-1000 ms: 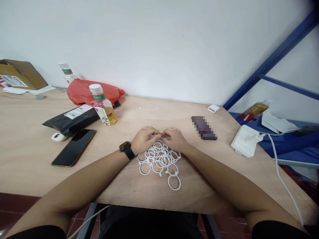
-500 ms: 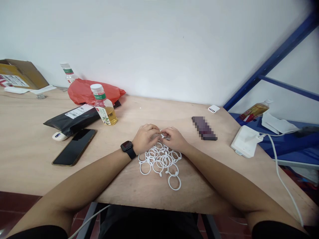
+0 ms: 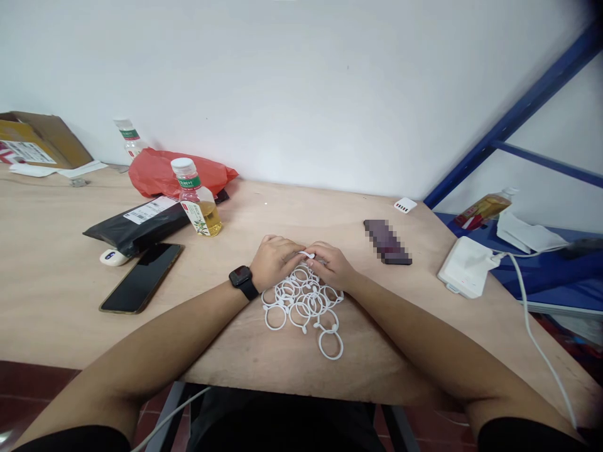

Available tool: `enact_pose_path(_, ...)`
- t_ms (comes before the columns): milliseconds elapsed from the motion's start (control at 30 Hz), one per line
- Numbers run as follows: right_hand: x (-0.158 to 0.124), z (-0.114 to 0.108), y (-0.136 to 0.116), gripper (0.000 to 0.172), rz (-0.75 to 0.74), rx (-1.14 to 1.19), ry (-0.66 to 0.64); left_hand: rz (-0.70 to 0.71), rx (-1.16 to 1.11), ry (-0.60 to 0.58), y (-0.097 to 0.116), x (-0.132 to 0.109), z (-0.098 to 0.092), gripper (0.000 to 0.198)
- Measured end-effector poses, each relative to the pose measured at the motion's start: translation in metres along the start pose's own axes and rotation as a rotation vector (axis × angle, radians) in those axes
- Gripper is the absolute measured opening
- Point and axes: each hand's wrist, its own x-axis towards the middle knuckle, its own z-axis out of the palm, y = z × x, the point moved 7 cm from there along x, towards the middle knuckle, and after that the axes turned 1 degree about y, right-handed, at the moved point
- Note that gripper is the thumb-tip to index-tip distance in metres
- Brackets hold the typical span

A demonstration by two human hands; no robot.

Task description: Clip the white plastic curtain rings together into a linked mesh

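My left hand (image 3: 277,258) and my right hand (image 3: 330,263) meet over the far end of a pile of white plastic rings (image 3: 301,307), which look like curtain rings with small knobs. Between the fingertips of both hands is one white ring (image 3: 308,255); only a short curved piece with its knob shows. Fingers hide the rest of it. The piled rings overlap and are linked or touching in places, I cannot tell which. One ring (image 3: 330,345) lies at the near end of the pile. A black watch (image 3: 240,276) is on my left wrist.
Left of my hands are a phone (image 3: 142,279), a white case (image 3: 113,257), a black parcel (image 3: 136,226), a tea bottle (image 3: 198,204) and a red bag (image 3: 160,172). To the right lie a blurred dark phone (image 3: 387,242) and a white power strip (image 3: 466,267) with a cable.
The hands have shifted slightly around the held ring, and its curved edge now shows between the fingertips. The pile lies as before.
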Motion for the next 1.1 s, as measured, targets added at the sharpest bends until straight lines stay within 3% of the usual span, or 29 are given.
enact_pose_path(400,-0.002,-0.001,0.007,0.019,0.117,-0.061,0.011,0.009,-0.03,0.018,0.005,0.001,-0.003,0.022)
enact_pose_path(800,0.002,-0.006,0.0,0.021,0.09,-0.088,0.048,0.05,-0.014,0.009,0.015,0.003,-0.003,0.021)
enact_pose_path(967,0.0,-0.007,0.002,0.023,0.103,-0.128,0.077,-0.018,-0.065,0.04,0.005,0.003,-0.005,0.018)
enact_pose_path(1100,-0.002,-0.022,0.012,0.024,0.176,-0.14,0.233,-0.109,-0.08,0.108,-0.014,0.001,-0.012,0.023)
